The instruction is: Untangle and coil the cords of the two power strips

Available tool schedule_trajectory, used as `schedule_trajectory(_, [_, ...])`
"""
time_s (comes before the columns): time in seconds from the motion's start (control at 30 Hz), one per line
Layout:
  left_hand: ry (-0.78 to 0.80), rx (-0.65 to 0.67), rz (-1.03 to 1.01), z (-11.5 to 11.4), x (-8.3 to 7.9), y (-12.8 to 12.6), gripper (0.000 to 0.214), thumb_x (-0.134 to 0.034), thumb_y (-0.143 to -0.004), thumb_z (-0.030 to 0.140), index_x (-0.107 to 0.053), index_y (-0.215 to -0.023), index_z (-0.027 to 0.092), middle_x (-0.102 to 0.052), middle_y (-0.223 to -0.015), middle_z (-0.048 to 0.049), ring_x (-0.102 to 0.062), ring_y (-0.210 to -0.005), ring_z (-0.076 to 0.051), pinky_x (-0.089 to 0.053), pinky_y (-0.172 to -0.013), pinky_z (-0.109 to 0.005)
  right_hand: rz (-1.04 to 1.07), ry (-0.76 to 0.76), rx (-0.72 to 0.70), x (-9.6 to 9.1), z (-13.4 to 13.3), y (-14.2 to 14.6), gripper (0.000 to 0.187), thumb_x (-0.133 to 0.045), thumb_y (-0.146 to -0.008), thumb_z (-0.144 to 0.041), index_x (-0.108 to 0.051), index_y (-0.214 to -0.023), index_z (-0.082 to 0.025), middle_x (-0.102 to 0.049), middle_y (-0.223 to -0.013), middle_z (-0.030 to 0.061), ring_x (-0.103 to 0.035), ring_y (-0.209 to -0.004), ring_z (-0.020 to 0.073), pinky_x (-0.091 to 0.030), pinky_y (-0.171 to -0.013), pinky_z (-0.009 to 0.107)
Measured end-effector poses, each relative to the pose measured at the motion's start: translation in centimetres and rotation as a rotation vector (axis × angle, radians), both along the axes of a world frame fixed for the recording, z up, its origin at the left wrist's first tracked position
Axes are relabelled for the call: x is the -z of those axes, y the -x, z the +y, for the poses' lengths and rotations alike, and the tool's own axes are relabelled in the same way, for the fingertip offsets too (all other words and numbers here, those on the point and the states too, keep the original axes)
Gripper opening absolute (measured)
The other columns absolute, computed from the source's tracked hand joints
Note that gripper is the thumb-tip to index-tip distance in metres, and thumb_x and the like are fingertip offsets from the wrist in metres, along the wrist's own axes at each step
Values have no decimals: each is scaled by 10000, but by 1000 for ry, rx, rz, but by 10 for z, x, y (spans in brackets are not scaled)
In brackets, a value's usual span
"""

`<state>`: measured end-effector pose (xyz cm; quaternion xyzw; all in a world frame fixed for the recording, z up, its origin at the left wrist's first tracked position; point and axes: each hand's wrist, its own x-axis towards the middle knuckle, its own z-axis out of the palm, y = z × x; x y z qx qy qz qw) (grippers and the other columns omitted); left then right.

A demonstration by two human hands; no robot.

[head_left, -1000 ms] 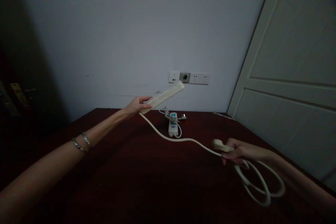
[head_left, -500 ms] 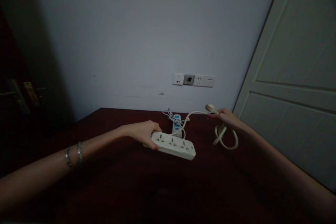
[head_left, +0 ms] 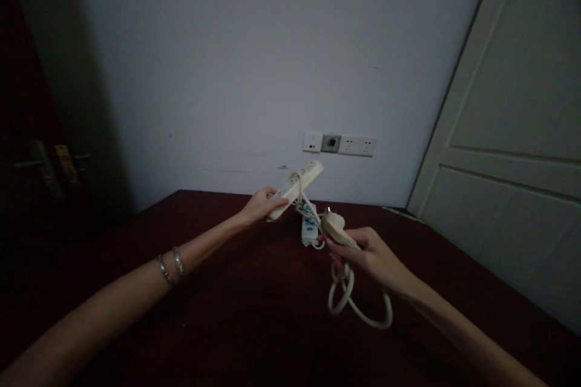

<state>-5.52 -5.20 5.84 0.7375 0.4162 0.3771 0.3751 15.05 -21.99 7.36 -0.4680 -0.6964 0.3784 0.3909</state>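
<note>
My left hand is closed round the near end of a white power strip, which is tilted with its far end raised to the right. Across the strip's middle passes its white cord, running down to the right. My right hand grips the cord's plug, prongs pointing up and away. Loose loops of cord hang below that hand. Behind, on the table, lies a second power strip with blue markings and a bundled thin cable on it, partly hidden by the cord.
The dark red table meets a pale wall. Wall sockets and a grey outlet plate sit above its far edge. A pale panelled door stands at right, and a door handle shows at left.
The power strip has gone from lying level to slanting up to the right, with the cord now across it. My right hand has brought the plug left and nearer.
</note>
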Motion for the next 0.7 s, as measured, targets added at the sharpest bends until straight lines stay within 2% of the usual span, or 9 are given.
schedule_trajectory(0.1, [216, 198, -292, -12, 0, -9, 465, -568, -694, 462, -510, -979, 99, -643, -836, -118, -579, -551, -143, -470, -510, -290, 4, -7, 8, 17, 12, -4, 430, -555, -760, -526, -551, -568, -141, -516, -531, 12, -462, -489, 96, -369, -515, 243])
schedule_trajectory(0.23, [362, 446, -441, -29, 3, -9, 477, -512, -712, 468, -543, -988, 80, -648, -917, -154, -586, -577, -138, -491, -523, -282, -8, 16, 21, 34, 30, -17, 432, -569, -750, -543, -599, -643, -126, -527, -565, 9, -440, -490, 85, -345, -496, 231])
schedule_trajectory(0.43, [453, 675, -465, -37, 10, -3, 538, -521, -663, 476, -521, -1038, 90, -643, -835, -118, -585, -556, -151, -447, -449, -242, -43, 6, 1, 44, 42, -28, 418, -608, -730, -526, -620, -664, -114, -521, -573, -6, -438, -520, 83, -361, -525, 233])
schedule_trajectory(0.57, [478, 798, -408, -40, 9, 2, 610, -586, -561, 439, -518, -1060, 94, -647, -819, -109, -566, -534, -149, -420, -439, -241, -69, -63, -26, 51, 49, -35, 388, -617, -732, -503, -667, -755, -119, -594, -684, 22, -511, -632, 122, -409, -612, 262])
schedule_trajectory(0.7, [505, 874, -278, -43, -3, 7, 659, -655, -425, 370, -551, -1017, 100, -649, -866, -114, -599, -721, -216, -451, -569, -273, -116, -168, 164, 58, 70, -48, 504, -540, -725, -611, -664, -671, -126, -557, -588, 15, -494, -579, 139, -401, -559, 274])
